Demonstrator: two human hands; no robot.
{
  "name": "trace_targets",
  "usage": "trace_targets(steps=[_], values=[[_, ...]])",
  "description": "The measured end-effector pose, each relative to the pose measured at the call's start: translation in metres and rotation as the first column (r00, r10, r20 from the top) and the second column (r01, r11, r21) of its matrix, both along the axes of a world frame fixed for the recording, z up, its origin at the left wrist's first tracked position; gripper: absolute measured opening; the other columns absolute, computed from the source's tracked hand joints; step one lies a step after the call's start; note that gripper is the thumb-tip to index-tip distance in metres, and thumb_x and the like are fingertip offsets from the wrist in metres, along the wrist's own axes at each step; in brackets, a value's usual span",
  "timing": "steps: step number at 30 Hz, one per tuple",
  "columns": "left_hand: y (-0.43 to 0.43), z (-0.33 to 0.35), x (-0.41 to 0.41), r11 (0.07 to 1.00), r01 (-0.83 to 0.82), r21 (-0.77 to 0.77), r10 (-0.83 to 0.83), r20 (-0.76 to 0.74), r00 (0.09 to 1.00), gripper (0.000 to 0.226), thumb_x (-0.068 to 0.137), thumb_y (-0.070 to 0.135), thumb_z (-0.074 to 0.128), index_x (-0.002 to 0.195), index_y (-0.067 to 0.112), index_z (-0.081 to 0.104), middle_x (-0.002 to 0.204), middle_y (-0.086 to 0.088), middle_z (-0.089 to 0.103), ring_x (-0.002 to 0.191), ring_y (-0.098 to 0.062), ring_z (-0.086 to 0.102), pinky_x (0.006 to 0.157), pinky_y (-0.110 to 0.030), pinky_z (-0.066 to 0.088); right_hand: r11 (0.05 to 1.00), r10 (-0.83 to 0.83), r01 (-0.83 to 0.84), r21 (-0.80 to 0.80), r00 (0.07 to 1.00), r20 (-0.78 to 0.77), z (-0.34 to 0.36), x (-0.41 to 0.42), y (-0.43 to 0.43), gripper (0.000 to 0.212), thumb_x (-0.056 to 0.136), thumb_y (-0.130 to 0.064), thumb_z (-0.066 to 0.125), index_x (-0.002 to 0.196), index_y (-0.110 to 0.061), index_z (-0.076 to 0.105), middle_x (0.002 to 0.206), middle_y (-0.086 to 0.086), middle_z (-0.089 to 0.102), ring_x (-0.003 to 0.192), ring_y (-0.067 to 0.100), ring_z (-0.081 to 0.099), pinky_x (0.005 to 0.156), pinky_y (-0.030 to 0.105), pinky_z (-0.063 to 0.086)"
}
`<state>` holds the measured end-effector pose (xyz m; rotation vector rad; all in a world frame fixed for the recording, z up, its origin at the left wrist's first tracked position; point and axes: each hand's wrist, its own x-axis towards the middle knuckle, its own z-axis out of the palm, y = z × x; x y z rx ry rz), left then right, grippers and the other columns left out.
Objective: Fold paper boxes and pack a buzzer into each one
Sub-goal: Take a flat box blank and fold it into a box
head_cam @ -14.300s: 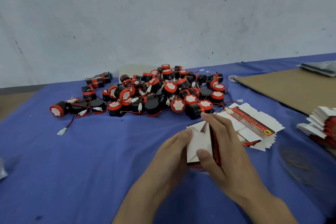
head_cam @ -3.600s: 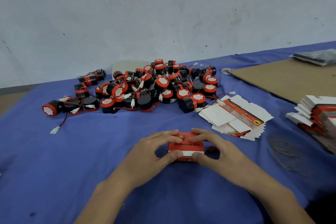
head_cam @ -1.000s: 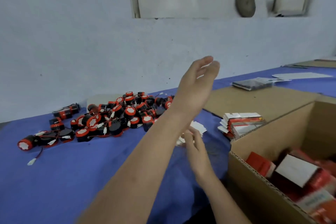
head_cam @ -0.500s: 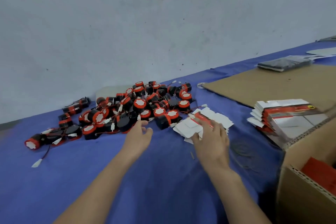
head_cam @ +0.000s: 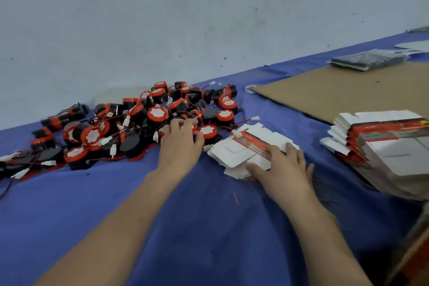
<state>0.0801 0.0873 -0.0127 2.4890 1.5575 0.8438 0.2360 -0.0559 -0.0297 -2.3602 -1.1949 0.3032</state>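
Two hands on blue tabletop [head_cam: 185,227]. Left hand [head_cam: 180,144]: fingers bent onto the one buzzer pile [head_cam: 153,116], dozens, too tangled to count; grip unclear. Right hand [head_cam: 283,167]: fingers straight, flat on near flat-box stack [head_cam: 246,146]. Second stack [head_cam: 383,137] lies right.

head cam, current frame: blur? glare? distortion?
Head view: soft all over, worst on the box stack at the right frame edge; buzzers legible; table line tilts, wide-angle; light flat, no glare; left hand, right hand: grips unreadable.
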Motion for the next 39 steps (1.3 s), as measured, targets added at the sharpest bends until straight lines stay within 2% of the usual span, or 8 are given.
trace_targets(steps=[7, 12, 18, 24, 28, 33, 36, 39], values=[[-0.024, -0.007, 0.036, 0.946, 0.308, -0.100, -0.313, -0.046, 0.949, 0.033, 0.102, 0.044, 0.043, 0.123, 0.028, 0.062, 0.120, 0.000, 0.061, 0.115, -0.023, 0.049, 0.098, -0.045, 0.042, 0.999, 0.052, -0.051, 0.019, 0.997, -0.057, 0.016, 0.009, -0.018, 0.042, 0.099, -0.038, 0.049, 0.140, -0.028, 0.046, 0.145, 0.002, 0.042, 0.133, 0.025, 0.041, 0.116, 0.050, 0.025], [-0.031, -0.023, 0.048, 0.961, 0.195, -0.197, -0.249, -0.307, 0.918, 0.065, 0.093, 0.071, 0.037, 0.142, 0.028, 0.044, 0.125, -0.005, 0.046, 0.121, -0.027, 0.042, 0.101, -0.043, 0.033, 0.985, 0.065, -0.023, 0.171, 0.967, -0.246, 0.022, 0.004, -0.031, 0.044, 0.099, -0.037, 0.050, 0.142, -0.030, 0.046, 0.138, 0.003, 0.049, 0.122, 0.025, 0.052, 0.105, 0.041, 0.042], [-0.039, -0.019, 0.038, 0.945, 0.191, -0.264, -0.255, -0.234, 0.938, 0.066, 0.090, 0.067, 0.050, 0.139, 0.025, 0.042, 0.136, -0.001, 0.044, 0.126, -0.025, 0.042, 0.103, -0.042, 0.033, 0.942, 0.068, 0.088, 0.325, 0.896, -0.439, 0.019, 0.000, -0.038, 0.048, 0.099, -0.036, 0.050, 0.147, -0.029, 0.043, 0.145, 0.000, 0.047, 0.125, 0.018, 0.050, 0.086, 0.030, 0.037], [-0.054, -0.013, 0.026, 0.870, 0.138, -0.474, -0.247, -0.175, 0.953, 0.069, 0.082, 0.069, 0.059, 0.138, 0.031, 0.043, 0.144, -0.009, 0.034, 0.133, -0.032, 0.031, 0.107, -0.045, 0.034, 0.896, 0.003, 0.243, 0.372, 0.835, -0.551, 0.016, -0.002, -0.036, 0.055, 0.098, -0.035, 0.050, 0.150, -0.023, 0.039, 0.149, 0.006, 0.044, 0.128, 0.025, 0.049, 0.094, 0.037, 0.040], [-0.060, -0.007, 0.026, 0.824, 0.023, -0.565, -0.185, -0.231, 0.955, 0.079, 0.077, 0.069, 0.067, 0.135, 0.019, 0.047, 0.141, -0.010, 0.036, 0.130, -0.030, 0.036, 0.107, -0.046, 0.040, 0.833, 0.049, 0.358, 0.421, 0.711, -0.702, 0.014, -0.003, -0.036, 0.049, 0.096, -0.029, 0.055, 0.144, -0.018, 0.049, 0.129, 0.001, 0.057, 0.108, 0.018, 0.057, 0.084, 0.031, 0.040], [-0.070, 0.009, 0.016, 0.740, 0.244, -0.627, -0.054, 0.306, 0.950, 0.040, 0.089, 0.049, 0.068, 0.112, 0.021, 0.049, 0.105, 0.008, 0.058, 0.090, -0.003, 0.057, 0.060, -0.017, 0.049, 0.726, 0.184, 0.483, 0.490, 0.549, -0.815, 0.019, -0.007, -0.041, 0.012, 0.094, -0.020, 0.056, 0.106, -0.020, 0.060, 0.099, -0.001, 0.065, 0.081, 0.013, 0.061, 0.064, 0.020, 0.047], [-0.085, 0.025, -0.001, 0.799, 0.363, -0.480, -0.089, 0.503, 0.860, 0.026, 0.095, 0.040, 0.063, 0.108, 0.023, 0.049, 0.106, 0.010, 0.061, 0.091, 0.002, 0.057, 0.063, -0.018, 0.042, 0.612, 0.266, 0.551, 0.567, 0.531, -0.804, 0.027, -0.014, -0.043, 0.013, 0.097, -0.017, 0.057, 0.108, -0.023, 0.058, 0.089, -0.008, 0.063, 0.057, -0.007, 0.062, 0.044, 0.007, 0.041], [-0.105, 0.034, -0.026, 0.715, 0.553, -0.428, -0.250, 0.582, 0.774, 0.024, 0.097, 0.025, 0.062, 0.120, 0.028, 0.054, 0.115, 0.013, 0.069, 0.109, -0.002, 0.063, 0.084, -0.019, 0.053, 0.543, 0.336, 0.479, 0.690, 0.629, -0.701, 0.037, -0.030, -0.037, 0.029, 0.098, -0.024, 0.057, 0.125, -0.033, 0.052, 0.114, -0.003, 0.062, 0.077, -0.012, 0.064, 0.059, 0.009, 0.047]])
